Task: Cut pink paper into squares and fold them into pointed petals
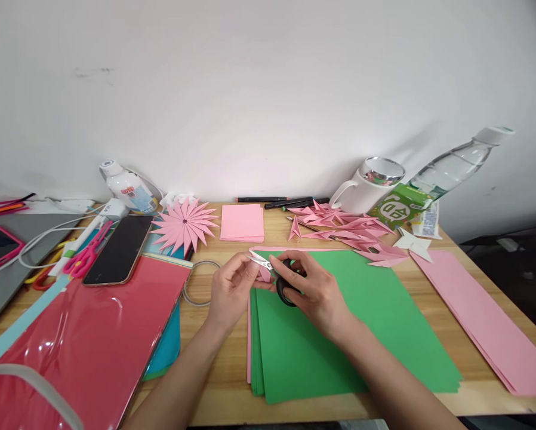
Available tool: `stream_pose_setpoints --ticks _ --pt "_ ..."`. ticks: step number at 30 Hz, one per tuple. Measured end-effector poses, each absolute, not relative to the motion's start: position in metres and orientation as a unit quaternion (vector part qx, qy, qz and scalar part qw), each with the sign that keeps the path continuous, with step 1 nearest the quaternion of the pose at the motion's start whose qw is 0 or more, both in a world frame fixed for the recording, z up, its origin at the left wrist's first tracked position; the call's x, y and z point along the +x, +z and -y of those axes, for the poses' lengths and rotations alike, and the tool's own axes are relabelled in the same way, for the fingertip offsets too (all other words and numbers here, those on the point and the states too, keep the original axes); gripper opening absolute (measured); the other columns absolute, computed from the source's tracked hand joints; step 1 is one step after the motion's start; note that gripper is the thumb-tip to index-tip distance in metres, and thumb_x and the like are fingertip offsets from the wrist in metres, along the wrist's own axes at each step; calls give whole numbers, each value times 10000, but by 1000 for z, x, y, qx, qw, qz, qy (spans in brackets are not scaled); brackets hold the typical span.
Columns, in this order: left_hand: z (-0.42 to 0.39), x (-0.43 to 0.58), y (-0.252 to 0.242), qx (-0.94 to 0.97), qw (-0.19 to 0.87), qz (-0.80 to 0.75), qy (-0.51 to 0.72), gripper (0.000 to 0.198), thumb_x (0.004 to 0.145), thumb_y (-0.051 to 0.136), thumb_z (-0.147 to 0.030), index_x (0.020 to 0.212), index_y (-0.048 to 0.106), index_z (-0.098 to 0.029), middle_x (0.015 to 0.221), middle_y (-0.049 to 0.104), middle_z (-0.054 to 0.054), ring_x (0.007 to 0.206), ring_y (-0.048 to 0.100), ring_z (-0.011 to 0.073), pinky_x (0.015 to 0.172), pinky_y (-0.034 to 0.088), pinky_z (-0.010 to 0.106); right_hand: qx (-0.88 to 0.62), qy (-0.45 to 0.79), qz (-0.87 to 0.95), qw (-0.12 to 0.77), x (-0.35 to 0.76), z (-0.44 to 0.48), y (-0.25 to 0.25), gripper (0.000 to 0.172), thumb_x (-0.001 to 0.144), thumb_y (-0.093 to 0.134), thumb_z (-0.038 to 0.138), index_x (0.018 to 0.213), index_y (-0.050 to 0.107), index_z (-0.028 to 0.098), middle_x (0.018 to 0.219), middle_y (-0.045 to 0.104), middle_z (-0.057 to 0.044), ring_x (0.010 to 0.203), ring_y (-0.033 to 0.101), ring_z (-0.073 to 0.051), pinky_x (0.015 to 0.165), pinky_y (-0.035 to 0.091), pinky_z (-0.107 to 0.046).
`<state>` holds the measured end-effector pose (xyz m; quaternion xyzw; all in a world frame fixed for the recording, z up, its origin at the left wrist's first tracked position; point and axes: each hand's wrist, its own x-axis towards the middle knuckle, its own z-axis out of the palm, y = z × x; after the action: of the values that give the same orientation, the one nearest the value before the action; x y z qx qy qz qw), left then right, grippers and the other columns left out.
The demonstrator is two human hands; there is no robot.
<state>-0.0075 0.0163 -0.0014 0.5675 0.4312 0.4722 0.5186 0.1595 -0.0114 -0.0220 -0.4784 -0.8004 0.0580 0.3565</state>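
Observation:
My right hand (315,289) grips a small pair of scissors (287,292) by its black handles, the silver blades pointing left. Pinched in my left hand (233,286) is a small piece of pink paper (264,275), mostly hidden by the fingers. The blade tips reach the left fingertips; whether they touch the paper I cannot tell. Both hands are above the left part of a stack of green paper (362,334). Beyond them lie a stack of pink paper squares (242,222), a pink folded-paper star (185,224) and several pink folded pieces (339,227).
At the left are a red plastic-wrapped paper pack (102,328), a phone (119,248), pink scissors (88,252) and a tape roll (187,292). On the right stand a mug (362,190) and a bottle (456,164), near long pink paper strips (483,322). Markers (261,199) lie by the wall.

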Motion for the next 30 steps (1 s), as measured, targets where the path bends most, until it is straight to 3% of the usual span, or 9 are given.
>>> stream_pose_setpoints --ticks 12,17,22,26,30 --pt "-15 -7 -1 551 537 -421 481 225 787 610 -379 688 604 -177 638 584 -6 593 594 134 479 539 218 -473 86 792 375 161 12 -22 446 871 421 97 1250 556 290 1041 559 -67 751 569 -128 691 509 -267" --pt "-16 -7 -3 530 575 -396 481 209 805 602 -352 706 587 -168 650 566 -8 591 601 127 510 560 238 -457 154 765 427 160 12 -25 437 864 431 82 1219 575 294 1018 577 -50 770 584 -119 643 487 -230" --pt "-18 -8 -5 508 595 -377 496 194 808 601 -358 788 585 -166 668 586 -8 601 621 127 516 566 242 -474 234 690 494 158 8 -19 363 786 604 126 1125 600 257 983 580 -40 769 567 -133 686 490 -254" --pt "-17 -7 -2 514 589 -386 490 205 799 605 -371 814 581 -168 656 599 -10 612 635 138 531 579 263 -499 238 669 497 158 6 -15 340 768 669 235 1096 578 239 1018 566 -56 749 558 -144 715 498 -297" --pt "-16 -7 -1 514 590 -380 492 197 804 600 -364 825 575 -169 676 615 -4 624 648 146 548 588 283 -521 216 663 492 160 5 -15 379 762 667 228 1130 574 240 1082 557 -67 819 576 -160 771 502 -321"
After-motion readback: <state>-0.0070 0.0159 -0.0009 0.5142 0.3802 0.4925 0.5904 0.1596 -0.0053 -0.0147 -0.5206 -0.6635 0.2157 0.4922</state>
